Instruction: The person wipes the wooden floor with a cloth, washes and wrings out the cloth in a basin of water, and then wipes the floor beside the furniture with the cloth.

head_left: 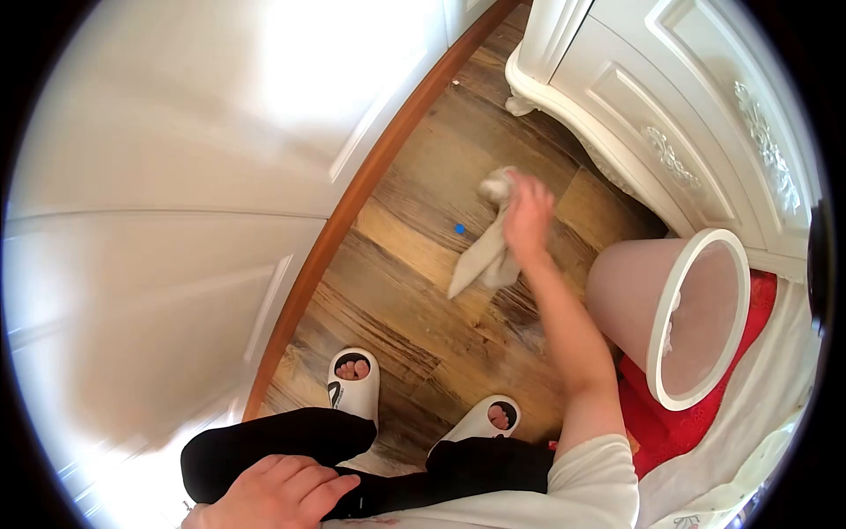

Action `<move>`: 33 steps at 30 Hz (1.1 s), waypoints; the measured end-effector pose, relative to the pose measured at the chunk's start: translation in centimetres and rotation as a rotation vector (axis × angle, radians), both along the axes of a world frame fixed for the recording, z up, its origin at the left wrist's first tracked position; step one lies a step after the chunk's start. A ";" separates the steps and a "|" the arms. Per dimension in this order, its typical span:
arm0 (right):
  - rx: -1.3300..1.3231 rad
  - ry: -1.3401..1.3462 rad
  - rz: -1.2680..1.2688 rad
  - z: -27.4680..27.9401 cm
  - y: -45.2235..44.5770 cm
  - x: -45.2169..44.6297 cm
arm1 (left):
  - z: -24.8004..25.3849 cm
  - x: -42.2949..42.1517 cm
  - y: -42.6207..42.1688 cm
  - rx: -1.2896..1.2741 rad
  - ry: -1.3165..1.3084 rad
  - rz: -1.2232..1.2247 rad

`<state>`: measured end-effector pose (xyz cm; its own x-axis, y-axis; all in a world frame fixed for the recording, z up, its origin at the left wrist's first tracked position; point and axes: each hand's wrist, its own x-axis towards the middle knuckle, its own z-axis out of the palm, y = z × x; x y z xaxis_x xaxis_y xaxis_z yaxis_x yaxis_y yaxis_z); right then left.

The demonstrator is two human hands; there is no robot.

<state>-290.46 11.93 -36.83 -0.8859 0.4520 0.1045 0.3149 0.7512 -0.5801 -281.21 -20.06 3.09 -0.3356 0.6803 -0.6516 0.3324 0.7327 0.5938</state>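
My right hand (529,219) is stretched out low over the wood-look floor (414,176), its fingers closed on a pale grey cleaning cloth (483,263). Part of the cloth is bunched up beyond my fingers, and a loose end trails back towards me. The hand is slightly blurred. My left hand (280,495) rests on my black-trousered leg, fingers laid out and nothing in them. A small round blue spot (460,228) shows just left of the cloth; I cannot tell what it is.
A pinkish waste bin (630,278) with a white rim leans at right by red fabric (648,441), some white stuff inside. White carved drawers (608,106) stand at upper right. White cabinet doors (176,264) line the left. My feet wear white slippers (357,397).
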 end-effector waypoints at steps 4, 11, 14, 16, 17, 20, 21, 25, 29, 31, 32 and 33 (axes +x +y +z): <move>0.144 -0.017 -0.312 -1.1 2.6 -3.8 | -0.5 0.4 -0.3 0.012 0.035 -0.004; 0.208 -0.264 0.291 -2.8 -6.2 0.9 | -0.4 0.2 0.4 0.028 0.075 -0.024; 0.123 -0.165 0.536 -2.6 -10.4 5.9 | -0.4 0.4 0.8 0.049 0.073 -0.034; -0.013 -0.009 0.615 -2.4 -11.7 7.7 | -0.4 0.5 1.0 0.061 0.063 -0.044; -0.091 0.014 0.544 -2.4 -11.1 7.5 | -0.4 0.4 1.0 0.068 0.060 -0.051; -0.068 -0.060 0.247 -0.1 -4.8 3.2 | -1.6 0.8 0.5 0.077 0.118 -0.058; 0.014 0.050 0.175 -1.6 -2.0 2.0 | -2.0 0.9 0.3 0.080 0.154 -0.060; 0.138 -0.067 -0.173 -2.7 3.3 -2.8 | -2.2 0.7 0.2 0.076 0.178 -0.055; 0.265 -0.166 0.061 -5.8 -0.4 -4.7 | -2.2 0.4 0.3 0.079 0.163 -0.052; 0.232 -0.206 0.250 -5.0 -5.6 -3.9 | -2.2 0.2 0.5 0.098 0.172 -0.058; 0.219 -0.216 0.378 -4.9 -8.0 -3.1 | -2.3 0.1 0.6 0.111 0.184 -0.062; 0.201 -0.187 0.494 -3.3 -10.2 -1.5 | -2.2 0.1 0.7 0.121 0.193 -0.066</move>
